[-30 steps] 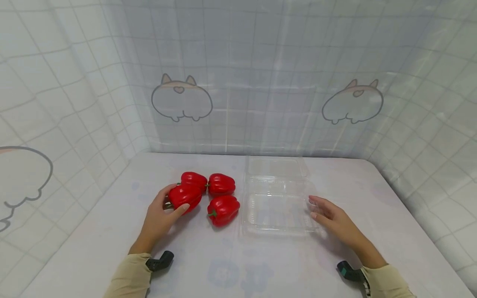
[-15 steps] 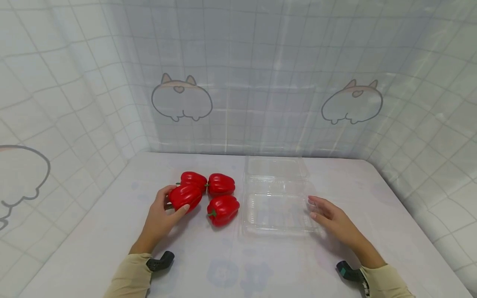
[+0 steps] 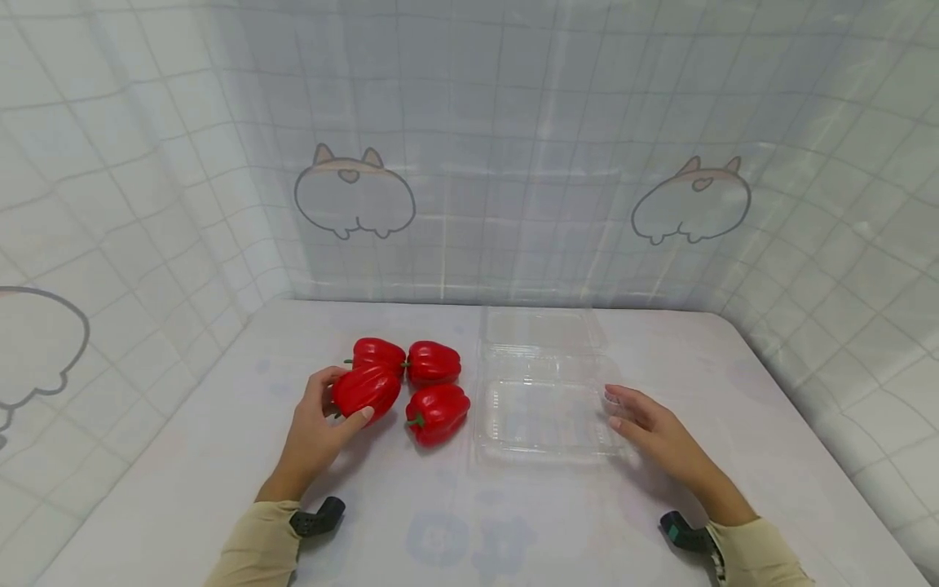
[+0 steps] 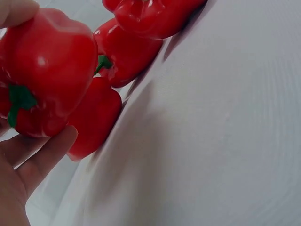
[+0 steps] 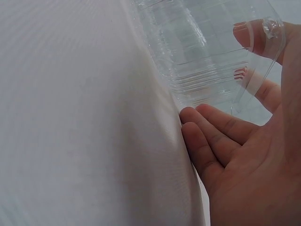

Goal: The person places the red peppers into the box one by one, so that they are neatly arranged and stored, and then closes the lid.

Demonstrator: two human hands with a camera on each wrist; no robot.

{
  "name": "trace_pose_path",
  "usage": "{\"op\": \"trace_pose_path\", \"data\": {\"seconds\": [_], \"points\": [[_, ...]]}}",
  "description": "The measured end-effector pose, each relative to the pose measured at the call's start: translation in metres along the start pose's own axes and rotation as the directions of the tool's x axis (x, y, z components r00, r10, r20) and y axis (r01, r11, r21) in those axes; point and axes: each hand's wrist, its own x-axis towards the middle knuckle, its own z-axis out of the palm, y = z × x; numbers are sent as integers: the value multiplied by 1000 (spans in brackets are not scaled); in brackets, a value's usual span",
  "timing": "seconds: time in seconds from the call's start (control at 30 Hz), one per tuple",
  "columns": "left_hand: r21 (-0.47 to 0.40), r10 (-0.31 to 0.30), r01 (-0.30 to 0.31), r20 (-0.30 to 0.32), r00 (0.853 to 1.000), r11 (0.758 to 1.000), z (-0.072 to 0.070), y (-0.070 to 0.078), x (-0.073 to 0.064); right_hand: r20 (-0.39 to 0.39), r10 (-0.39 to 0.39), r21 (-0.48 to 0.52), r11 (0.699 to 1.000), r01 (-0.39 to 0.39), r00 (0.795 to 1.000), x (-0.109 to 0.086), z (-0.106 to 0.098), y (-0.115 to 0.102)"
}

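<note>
My left hand (image 3: 314, 434) grips a red bell pepper (image 3: 365, 391), thumb on its near side and fingers on its far left side. In the left wrist view this bell pepper (image 4: 51, 66) shows its green stem and appears raised off the table. More red bell peppers (image 3: 379, 354) lie right behind it, at the back right (image 3: 434, 363) and to its right (image 3: 438, 414). Beside them stands a hinged clear plastic container (image 3: 543, 450), its lid folded back. My right hand (image 3: 660, 436) holds its right edge; thumb and forefinger show through the plastic in the right wrist view.
The white table (image 3: 440, 522) carries a faint printed pattern. Behind it and on both sides hang pale grid-patterned curtains (image 3: 513, 244) with cartoon animals. Dark wrist-worn devices (image 3: 319, 517) project from both cuffs near the tabletop.
The bell pepper in my left hand has turned and tilted slightly, its stem end dipping. My right hand and the container keep their places; the head view has shifted a little.
</note>
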Motion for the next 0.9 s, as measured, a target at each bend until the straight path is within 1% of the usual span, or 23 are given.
{"op": "trace_pose_path", "data": {"seconds": [0.1, 0.2, 0.4, 0.47, 0.57, 0.67, 0.8, 0.9], "points": [[-10, -30, 30, 8, 1000, 999, 0, 4, 4, -5, -8, 3, 1000, 8, 1000, 0, 0, 1], [-35, -51, 52, 12, 999, 998, 1, 9, 11, -14, -8, 1, 1000, 8, 1000, 1, 0, 1], [-58, -52, 51, -20, 998, 997, 6, 18, 24, -9, 13, -13, 1000, -13, 1000, 6, -1, 0], [-67, -42, 40, -27, 999, 997, 11, 21, 27, -6, 15, -15, 1000, -15, 1000, 8, 0, 0], [-96, -2, 1, -12, 1000, 995, 18, 27, 32, -10, 18, -4, 1000, -18, 1000, 8, 0, 3], [-120, 26, -24, 14, 1000, 992, 22, 32, 39, -9, 21, 9, 1000, -21, 1000, 6, 1, 6], [-120, 48, -41, 52, 998, 992, 24, 41, 46, -7, 26, 9, 1000, -26, 1000, 5, 1, 6], [-123, 81, -71, 79, 994, 990, 27, 49, 48, -7, 23, 11, 1000, -23, 1000, 5, 0, 4]]}}
